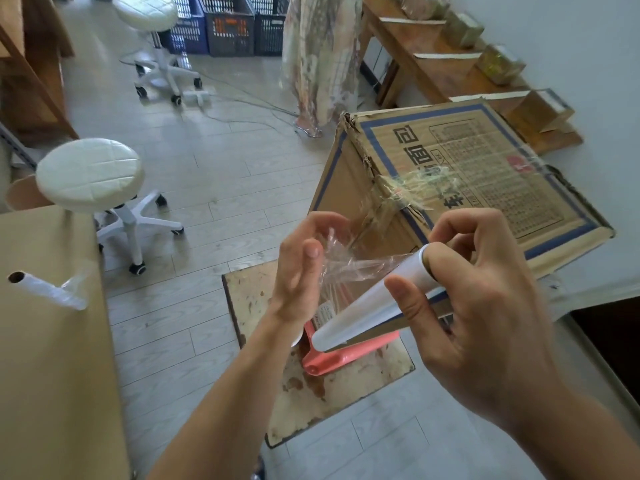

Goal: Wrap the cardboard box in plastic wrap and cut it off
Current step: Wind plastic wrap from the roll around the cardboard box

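A pale tiled floor (221,188) is seen, with a wooden bench (446,69) at two o'clock. Two white stools (90,171) and three crates (225,26) are counted; a second film roll (48,289) lies at nine o'clock. One cardboard box (460,174) is tilted at one o'clock, banded by stretched plastic wrap (408,188). One wrap roll (367,306) is gripped by the right hand (485,296), its long axis running from eight to two o'clock. Loose film is pinched by the left hand (301,268).
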A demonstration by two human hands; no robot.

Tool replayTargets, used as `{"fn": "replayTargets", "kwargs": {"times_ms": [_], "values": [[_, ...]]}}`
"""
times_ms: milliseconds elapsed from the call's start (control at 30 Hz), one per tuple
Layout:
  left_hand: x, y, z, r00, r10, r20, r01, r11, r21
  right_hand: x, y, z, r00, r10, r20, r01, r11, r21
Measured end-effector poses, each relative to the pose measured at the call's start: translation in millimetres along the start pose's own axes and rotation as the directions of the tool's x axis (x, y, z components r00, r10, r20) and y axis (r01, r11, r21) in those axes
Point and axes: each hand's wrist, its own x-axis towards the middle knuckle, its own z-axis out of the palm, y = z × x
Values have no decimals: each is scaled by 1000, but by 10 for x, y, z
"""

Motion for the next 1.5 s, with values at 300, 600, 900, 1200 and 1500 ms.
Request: {"fn": "replayTargets", "kwargs": {"times_ms": [300,600,900,1200,1500], "values": [[137,118,-187,991,104,89,-116,983,141,-8,-27,3,1000,14,-7,-14,1000,0],[674,175,265,949,206,-239,-123,939,322,-54,-40,-30,1000,16,14,-16,1000,-13],[836,-254,431,888,-150,-435,134,989,-67,-48,-36,-23,1000,-4,-11,4,1000,-1],[878,-249,406,895,-157,-418,161,987,-27,-44,-8,-43,999,-18,50,21,998,-66],[888,-302,401,896,-194,-399,223,974,28,-413,-45,-146,993,112,28,-105,979,-176]]}}
